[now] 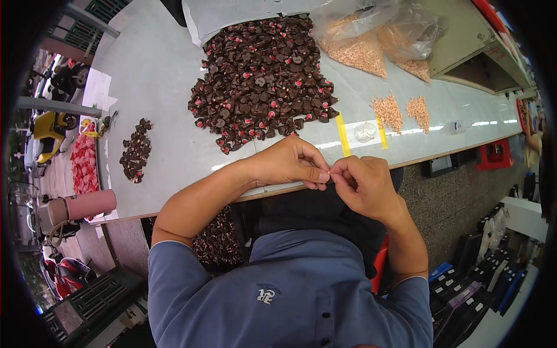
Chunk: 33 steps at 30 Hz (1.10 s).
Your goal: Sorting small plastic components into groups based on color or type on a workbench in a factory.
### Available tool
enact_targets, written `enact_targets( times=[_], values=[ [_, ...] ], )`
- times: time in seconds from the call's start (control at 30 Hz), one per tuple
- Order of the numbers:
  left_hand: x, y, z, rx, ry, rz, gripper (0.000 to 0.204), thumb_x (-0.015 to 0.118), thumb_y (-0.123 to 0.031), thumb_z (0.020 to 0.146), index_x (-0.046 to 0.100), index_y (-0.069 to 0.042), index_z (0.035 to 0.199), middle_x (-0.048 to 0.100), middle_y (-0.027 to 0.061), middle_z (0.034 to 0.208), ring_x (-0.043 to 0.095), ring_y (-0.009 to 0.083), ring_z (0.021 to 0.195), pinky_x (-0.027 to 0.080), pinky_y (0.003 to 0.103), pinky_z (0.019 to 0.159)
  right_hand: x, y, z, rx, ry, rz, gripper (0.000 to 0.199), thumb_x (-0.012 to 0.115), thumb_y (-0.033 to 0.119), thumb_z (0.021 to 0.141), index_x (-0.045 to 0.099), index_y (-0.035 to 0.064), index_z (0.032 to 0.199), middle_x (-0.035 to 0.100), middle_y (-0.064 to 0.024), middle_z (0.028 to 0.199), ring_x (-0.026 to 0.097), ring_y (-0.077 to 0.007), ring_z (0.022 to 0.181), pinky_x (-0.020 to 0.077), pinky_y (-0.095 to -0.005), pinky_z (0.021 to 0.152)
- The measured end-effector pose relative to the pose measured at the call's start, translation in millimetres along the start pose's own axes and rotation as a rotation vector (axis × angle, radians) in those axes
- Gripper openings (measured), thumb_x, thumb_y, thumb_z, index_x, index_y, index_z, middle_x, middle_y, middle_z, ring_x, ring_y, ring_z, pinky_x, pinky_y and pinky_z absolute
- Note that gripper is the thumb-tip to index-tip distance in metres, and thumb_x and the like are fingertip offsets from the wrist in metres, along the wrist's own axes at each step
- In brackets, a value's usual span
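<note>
My left hand [290, 161] and my right hand [362, 184] meet fingertip to fingertip at the near edge of the pale table [162, 75]. Together they pinch one very small pale part between thumbs and forefingers; it is too small to make out. Just beyond my hands lies a big heap of dark brown parts with red spots [264, 78]. To the right of it are two little piles of small tan parts [400, 110].
A smaller pile of dark parts [136, 151] lies at the table's left. Clear bags of tan parts [377, 40] stand at the back. A pink bottle [84, 206] rests at the left corner. Black and blue boxes [476, 278] sit on the floor, right.
</note>
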State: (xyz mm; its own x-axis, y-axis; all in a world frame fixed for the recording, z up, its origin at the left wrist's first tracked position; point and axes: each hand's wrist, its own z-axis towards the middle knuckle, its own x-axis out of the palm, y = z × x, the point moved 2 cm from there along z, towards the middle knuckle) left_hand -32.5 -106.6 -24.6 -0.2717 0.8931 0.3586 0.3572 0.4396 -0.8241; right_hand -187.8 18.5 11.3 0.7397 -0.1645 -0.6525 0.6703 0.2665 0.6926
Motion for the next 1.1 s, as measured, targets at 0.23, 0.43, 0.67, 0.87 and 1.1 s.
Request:
enact_targets(
  times=[0.23,0.43,0.67,0.87,1.1],
  values=[
    [-0.4,-0.3,1.3,0.04,-0.003,-0.016,0.022,0.073,-0.01,0.087,0.07,0.003,0.105,0.073,0.0118,0.09,0.07,0.0143,0.081,0.056,0.025,0.069,-33.0,-1.1,8.1,0.012,-0.013,-0.168,0.014,0.07,-0.004,0.076,0.061,0.0035,0.083,0.056,-0.0036,0.056,0.055,-0.0171,0.047,0.0398,-0.0288,0.045],
    [-2.1,-1.4,-2.4,0.071,0.009,-0.016,0.022,0.07,-0.008,0.089,0.069,0.004,0.108,0.073,0.0124,0.092,0.07,0.014,0.081,0.056,0.024,0.07,-62.1,-12.3,27.1,0.011,0.074,-0.648,0.012,0.069,0.005,0.08,0.059,0.0089,0.084,0.059,-0.0071,0.057,0.06,-0.0263,0.051,0.0443,-0.0375,0.048],
    [-3.8,2.4,1.8,0.082,-0.007,-0.091,0.025,0.068,-0.01,0.091,0.066,0.005,0.111,0.07,0.0137,0.106,0.07,0.0172,0.086,0.057,0.026,0.071,-61.0,-23.1,32.5,-0.007,0.142,-0.761,0.012,0.068,0.005,0.08,0.057,0.008,0.083,0.058,-0.0086,0.06,0.058,-0.0275,0.051,0.0438,-0.0389,0.049],
    [-3.7,1.8,1.5,0.08,-0.016,-0.084,0.026,0.068,-0.012,0.092,0.067,0.004,0.113,0.071,0.0122,0.106,0.07,0.017,0.087,0.057,0.027,0.072,-58.5,-24.8,32.8,-0.008,0.158,-0.783,0.012,0.068,0.005,0.08,0.056,0.0077,0.082,0.056,-0.0088,0.058,0.057,-0.0284,0.05,0.044,-0.0393,0.05],
    [-5.7,3.2,1.0,0.1,-0.027,-0.13,0.027,0.065,-0.013,0.094,0.066,0.003,0.116,0.07,0.0121,0.107,0.07,0.0172,0.09,0.057,0.027,0.077,-53.5,0.4,28.1,-0.003,0.058,-0.531,0.011,0.069,0.001,0.078,0.06,0.0063,0.083,0.056,-0.0067,0.056,0.057,-0.0239,0.049,0.0431,-0.035,0.048]
  ],
)
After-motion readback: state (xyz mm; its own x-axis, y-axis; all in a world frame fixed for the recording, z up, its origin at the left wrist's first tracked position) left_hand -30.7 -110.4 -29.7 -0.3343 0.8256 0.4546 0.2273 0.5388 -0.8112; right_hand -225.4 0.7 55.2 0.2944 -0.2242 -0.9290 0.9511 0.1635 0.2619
